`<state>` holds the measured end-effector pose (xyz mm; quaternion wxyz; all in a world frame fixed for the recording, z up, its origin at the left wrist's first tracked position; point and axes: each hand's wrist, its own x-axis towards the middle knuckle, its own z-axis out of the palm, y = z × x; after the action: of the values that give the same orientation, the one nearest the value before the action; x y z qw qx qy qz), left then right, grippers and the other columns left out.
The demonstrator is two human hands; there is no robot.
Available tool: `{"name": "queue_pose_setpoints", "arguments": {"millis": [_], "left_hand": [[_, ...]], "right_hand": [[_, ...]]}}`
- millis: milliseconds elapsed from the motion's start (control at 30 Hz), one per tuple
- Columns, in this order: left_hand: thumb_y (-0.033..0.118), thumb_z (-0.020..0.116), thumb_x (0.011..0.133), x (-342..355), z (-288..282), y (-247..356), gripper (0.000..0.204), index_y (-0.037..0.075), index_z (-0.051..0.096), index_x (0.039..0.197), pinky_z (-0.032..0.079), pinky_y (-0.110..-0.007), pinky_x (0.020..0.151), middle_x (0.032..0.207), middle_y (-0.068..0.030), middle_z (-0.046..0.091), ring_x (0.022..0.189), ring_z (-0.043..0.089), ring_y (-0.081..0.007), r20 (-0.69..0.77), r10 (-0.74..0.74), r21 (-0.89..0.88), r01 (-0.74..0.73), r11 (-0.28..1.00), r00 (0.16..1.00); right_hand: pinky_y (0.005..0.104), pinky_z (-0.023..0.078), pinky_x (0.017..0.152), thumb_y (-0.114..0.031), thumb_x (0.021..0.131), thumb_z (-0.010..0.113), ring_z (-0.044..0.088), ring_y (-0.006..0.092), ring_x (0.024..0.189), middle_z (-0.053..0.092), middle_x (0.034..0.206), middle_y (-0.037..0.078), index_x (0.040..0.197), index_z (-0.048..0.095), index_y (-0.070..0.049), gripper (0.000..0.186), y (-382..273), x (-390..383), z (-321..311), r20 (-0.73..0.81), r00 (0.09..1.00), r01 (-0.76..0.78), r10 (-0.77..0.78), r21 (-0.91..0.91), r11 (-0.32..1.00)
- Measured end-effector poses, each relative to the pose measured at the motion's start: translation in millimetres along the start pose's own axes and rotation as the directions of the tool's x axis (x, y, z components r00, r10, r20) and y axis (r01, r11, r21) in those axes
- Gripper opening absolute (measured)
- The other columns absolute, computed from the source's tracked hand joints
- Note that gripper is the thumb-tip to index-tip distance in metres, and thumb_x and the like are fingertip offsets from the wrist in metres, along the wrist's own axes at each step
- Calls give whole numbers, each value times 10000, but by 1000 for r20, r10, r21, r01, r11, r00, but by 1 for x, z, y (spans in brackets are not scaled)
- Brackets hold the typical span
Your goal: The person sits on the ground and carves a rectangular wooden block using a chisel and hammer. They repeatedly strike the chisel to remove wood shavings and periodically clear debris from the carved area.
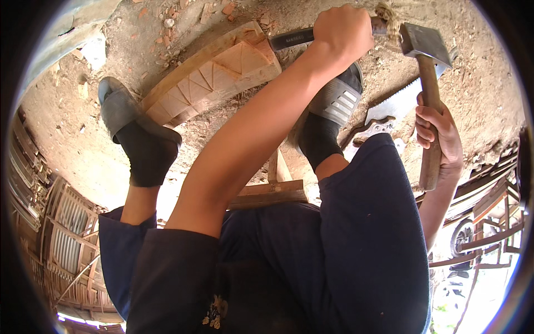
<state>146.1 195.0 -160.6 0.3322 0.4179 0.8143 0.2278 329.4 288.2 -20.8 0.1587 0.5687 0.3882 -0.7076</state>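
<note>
My left hand point(344, 36) is closed around a chisel point(293, 39), holding it nearly level. Its dark blade meets the right end of a pale wooden block point(222, 69), which lies slanted on the ground. Triangular lines or cuts mark the block's near face. To the right of my fist, the chisel's handle comes out and ends in a frayed, fibrous tip point(389, 21). My right hand point(444, 133) grips the wooden handle of a hammer point(427, 45), held upright. The square metal head is just right of the frayed tip, apparently a small gap away.
A handsaw point(394, 106) lies on the dirt floor beside my right foot point(336, 103). My left foot point(125, 114) is by the block's left end. A wooden piece point(270, 195) sits between my legs. Wood chips and reddish fragments point(228, 8) litter the far ground.
</note>
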Motion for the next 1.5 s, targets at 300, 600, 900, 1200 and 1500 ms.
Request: {"name": "queue_pose_setpoints", "arguments": {"millis": [300,600,900,1200,1500], "left_hand": [[139,695,714,0,6,0,129,36,732,781,568,-428,684,806,-187,703,762,708,-338,-52,48,5,-48,999,997],[134,651,767,3,2,-12,140,13,705,812,554,-452,706,825,-223,690,795,693,-373,-38,-14,-10,13,1000,999],[100,650,730,1,11,-18,120,43,736,790,561,-429,686,817,-181,707,776,708,-338,2,7,36,-7,999,1000],[184,668,784,7,18,-14,177,20,721,823,550,-452,710,833,-216,695,801,692,-374,-50,-12,-27,11,1000,999],[92,648,728,-6,12,-23,134,41,741,811,564,-440,717,846,-183,709,814,705,-344,17,-16,106,14,994,1000]], "right_hand": [[186,331,418,-8,920,503,378,21,511,407,688,-34,1010,461,-7,98,-6,49,-33,-267,909,408,-319,420,811],[170,288,410,-140,855,647,374,6,494,421,662,-73,968,525,-69,181,-14,15,-6,-65,994,86,-87,-11,996],[205,330,390,-94,873,606,367,21,453,409,651,-66,957,508,-63,134,-10,29,14,40,999,-8,12,-92,996],[166,363,431,-13,938,522,397,24,517,428,705,-34,1019,469,-11,97,-20,58,-41,-129,967,253,-218,422,871],[153,310,390,-143,833,679,391,14,467,442,638,-85,945,553,-84,179,-13,22,-1,38,993,-105,109,-101,989]]}}
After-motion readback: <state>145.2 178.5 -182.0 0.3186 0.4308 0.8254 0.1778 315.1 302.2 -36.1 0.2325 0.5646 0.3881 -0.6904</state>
